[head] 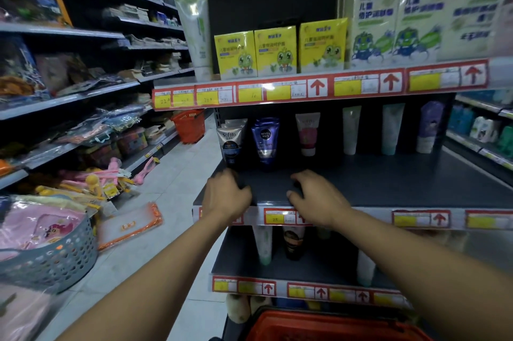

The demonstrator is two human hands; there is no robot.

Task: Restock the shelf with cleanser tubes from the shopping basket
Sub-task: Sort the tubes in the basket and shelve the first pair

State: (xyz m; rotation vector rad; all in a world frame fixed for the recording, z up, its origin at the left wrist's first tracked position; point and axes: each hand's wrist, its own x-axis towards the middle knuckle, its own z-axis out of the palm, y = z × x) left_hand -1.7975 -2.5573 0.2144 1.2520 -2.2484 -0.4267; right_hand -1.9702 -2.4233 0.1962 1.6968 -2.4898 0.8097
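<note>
Both hands rest on the front of the dark middle shelf (374,182). My left hand (226,196) lies just in front of the Softto tube (231,143), fingers curled, nothing in it. My right hand (316,199) lies palm down at the shelf edge with fingers apart, empty. A blue Nivea Men tube (265,139) stands behind the gap between the hands. A pink tube (307,134), two pale tubes (351,129) and a purple tube (429,127) stand further right at the back. The red shopping basket (333,325) sits at the bottom, its contents hidden.
Yellow boxes (277,50) and a tall white tube (198,35) stand on the top shelf. Lower shelf holds a few tubes (263,243). Another red basket (190,125) stands down the aisle. A grey perforated bin (52,260) and packaged goods crowd the left floor.
</note>
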